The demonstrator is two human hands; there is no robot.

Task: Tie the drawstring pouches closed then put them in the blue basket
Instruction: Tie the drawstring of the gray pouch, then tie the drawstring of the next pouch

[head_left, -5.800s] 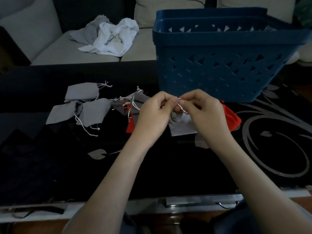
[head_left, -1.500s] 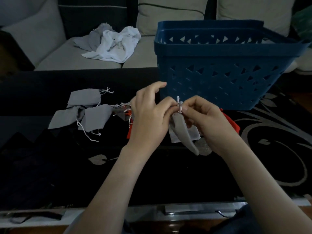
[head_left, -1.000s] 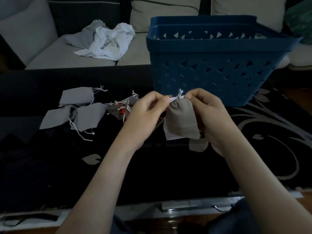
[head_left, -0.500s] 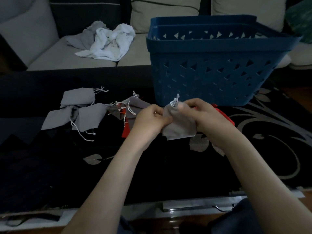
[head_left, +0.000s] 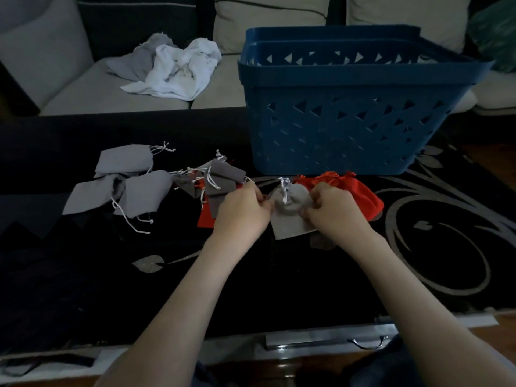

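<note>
Grey pouch [head_left: 290,216], cinched (cord [head_left: 284,188] tufted upward), sits just nearer than the blue basket [head_left: 349,129], pinched by left hand [head_left: 243,210] and right hand [head_left: 332,212]; tying looks finished, so next lift it over the rim.

Both hands, left [head_left: 242,210] and right [head_left: 332,212], pinch a grey pouch [head_left: 290,212] before the blue basket [head_left: 349,107].

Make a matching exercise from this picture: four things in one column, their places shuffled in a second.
1. blue plastic lattice basket
2. small grey fabric drawstring pouch
3. red fabric pouch
4. crumpled white cloth

A. on the grey sofa seat
B. pinched between the left hand and the right hand
C. lying before the basket, behind the right hand
D. standing on the dark table, far side

Pairs: 1-D, 2-B, 3-C, 4-A
</note>
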